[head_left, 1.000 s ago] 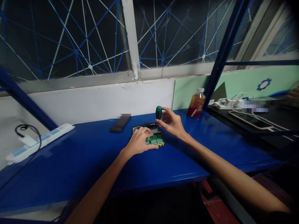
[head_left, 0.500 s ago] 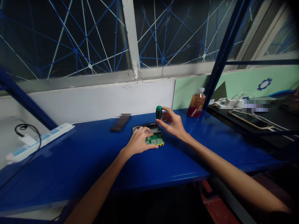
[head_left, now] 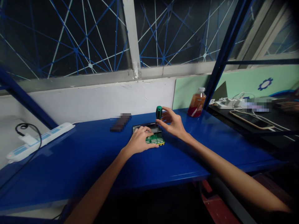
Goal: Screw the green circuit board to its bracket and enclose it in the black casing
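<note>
My right hand (head_left: 174, 124) is closed on the green-and-black handle of a screwdriver (head_left: 159, 112), holding it upright between thumb and fingers. The shaft points down at a green circuit board (head_left: 155, 140) with yellow parts along its front edge; I cannot make out whether the tip sits in a screw. My left hand (head_left: 139, 140) grips the board from the left, thumb along the front edge and fingers across its top, hiding that side. Behind and under the board lies a black casing (head_left: 154, 127), partly covered by the left fingers.
On the blue table (head_left: 93, 161), a dark blurred object (head_left: 121, 123) lies behind my left hand. A drink bottle (head_left: 197, 102) stands at the back right. At the left is a white power strip (head_left: 42, 141) with a black cable. A phone (head_left: 251, 119) and cables lie on the black table at right.
The view has shifted very slightly. Both hands, the screwdriver and the circuit board keep the same places relative to each other.
</note>
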Tool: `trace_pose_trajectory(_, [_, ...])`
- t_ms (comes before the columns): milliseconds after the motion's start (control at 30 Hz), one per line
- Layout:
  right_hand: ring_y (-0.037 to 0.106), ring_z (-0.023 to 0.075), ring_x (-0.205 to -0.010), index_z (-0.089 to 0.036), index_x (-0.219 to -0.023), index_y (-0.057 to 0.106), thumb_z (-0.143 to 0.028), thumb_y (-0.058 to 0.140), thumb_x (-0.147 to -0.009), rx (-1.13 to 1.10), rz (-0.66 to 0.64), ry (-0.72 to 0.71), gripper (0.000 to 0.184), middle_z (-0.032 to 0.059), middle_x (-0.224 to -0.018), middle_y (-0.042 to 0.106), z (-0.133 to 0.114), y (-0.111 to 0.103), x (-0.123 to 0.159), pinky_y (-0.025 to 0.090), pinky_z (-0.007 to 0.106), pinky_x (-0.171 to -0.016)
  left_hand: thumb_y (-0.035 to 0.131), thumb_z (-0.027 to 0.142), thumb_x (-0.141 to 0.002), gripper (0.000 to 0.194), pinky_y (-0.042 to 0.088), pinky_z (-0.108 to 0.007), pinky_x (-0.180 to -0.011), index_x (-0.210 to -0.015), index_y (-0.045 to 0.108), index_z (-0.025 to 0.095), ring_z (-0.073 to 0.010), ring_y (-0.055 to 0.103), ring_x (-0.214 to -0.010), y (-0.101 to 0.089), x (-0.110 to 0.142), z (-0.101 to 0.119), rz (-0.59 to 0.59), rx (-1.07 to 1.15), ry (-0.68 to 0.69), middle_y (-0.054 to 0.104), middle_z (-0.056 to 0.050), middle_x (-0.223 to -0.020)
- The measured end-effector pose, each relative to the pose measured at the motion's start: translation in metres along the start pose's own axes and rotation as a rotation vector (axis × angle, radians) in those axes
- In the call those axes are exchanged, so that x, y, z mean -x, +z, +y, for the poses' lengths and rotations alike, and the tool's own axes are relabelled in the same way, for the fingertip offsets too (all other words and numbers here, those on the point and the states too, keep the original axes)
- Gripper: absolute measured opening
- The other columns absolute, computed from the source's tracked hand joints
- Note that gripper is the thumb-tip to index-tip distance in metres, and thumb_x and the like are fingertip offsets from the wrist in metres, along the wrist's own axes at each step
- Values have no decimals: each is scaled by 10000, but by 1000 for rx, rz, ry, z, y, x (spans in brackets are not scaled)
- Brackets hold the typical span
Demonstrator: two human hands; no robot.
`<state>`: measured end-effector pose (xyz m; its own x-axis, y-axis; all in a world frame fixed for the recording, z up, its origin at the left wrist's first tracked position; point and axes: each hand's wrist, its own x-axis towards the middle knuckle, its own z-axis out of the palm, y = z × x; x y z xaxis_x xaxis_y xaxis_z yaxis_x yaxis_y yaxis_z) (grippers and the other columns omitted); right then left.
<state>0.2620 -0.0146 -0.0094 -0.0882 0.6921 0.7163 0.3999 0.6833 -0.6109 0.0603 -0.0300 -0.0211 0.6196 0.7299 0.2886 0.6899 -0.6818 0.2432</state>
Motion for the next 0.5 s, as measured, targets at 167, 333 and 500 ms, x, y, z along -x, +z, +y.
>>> trace_pose_trajectory(167, [630,172,-670,-226,-1269,461,-420,640,-776,24,-4,2,560,41,-857,639,1,0,-1,551,335,-588,629,546,-772,367,412,-412,-893,-1010,708,277,-264,566,-1020,-2,-13,-4,-2,50,-25,643,-35,-1091])
trace_pose_trajectory(333, [610,161,-644,-227,-1278,454,-424,651,-768,65,-10,-32,581,34,-838,632,4,-1,-3,540,323,-584,665,409,-747,228,464,-377,-738,-906,741,265,-277,642,-906,-10,-39,7,17,102,-113,715,-51,-940])
trace_pose_trajectory(500, [587,156,-622,-228,-1272,458,-470,648,-764,147,-21,-37,594,8,-758,613,5,-1,-4,524,323,-607,616,402,-767,232,430,-310,-572,-770,753,215,-261,679,-725,-8,-50,18,90,128,-244,720,-68,-699])
